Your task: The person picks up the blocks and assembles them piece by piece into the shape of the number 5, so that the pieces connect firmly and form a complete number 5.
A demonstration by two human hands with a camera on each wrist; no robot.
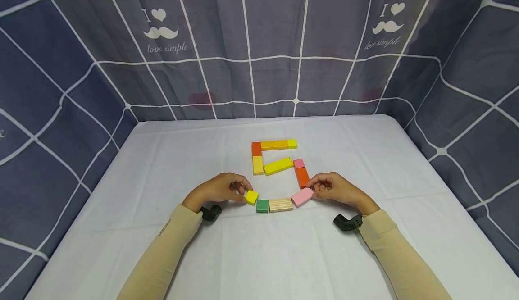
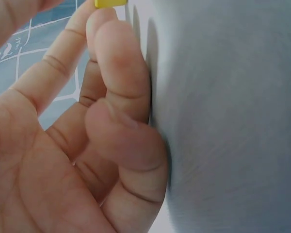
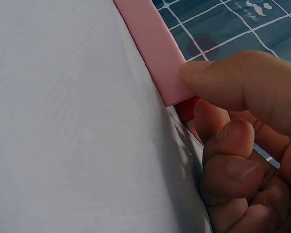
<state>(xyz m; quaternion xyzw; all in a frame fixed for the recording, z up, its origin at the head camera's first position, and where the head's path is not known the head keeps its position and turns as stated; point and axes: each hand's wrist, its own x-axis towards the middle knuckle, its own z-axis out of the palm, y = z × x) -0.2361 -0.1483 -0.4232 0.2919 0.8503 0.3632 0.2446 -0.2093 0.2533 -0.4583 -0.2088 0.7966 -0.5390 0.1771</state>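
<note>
My left hand [image 1: 224, 188] pinches a small yellow block [image 1: 252, 197] at the left end of the bottom row of blocks. In the left wrist view only an edge of that yellow block [image 2: 110, 3] shows, past the fingertips. Just right of it lie a green block [image 1: 262, 206] and a ribbed wooden block [image 1: 280, 205]. My right hand [image 1: 336, 189] holds the right end of a slanted pink block [image 1: 302, 197], thumb on its near side in the right wrist view. An orange-red block [image 1: 302, 177] runs up from there, with a smaller pink block [image 1: 298, 163] above it.
Farther back, a slanted yellow block [image 1: 278, 166], an upright yellow block [image 1: 257, 165], an orange block [image 1: 257, 149], a long yellow-orange block [image 1: 274, 145] and a small yellow block [image 1: 292, 143] continue the outline. A white cloth [image 1: 267, 255] covers the table; a dark checked curtain [image 1: 271, 34] encloses it.
</note>
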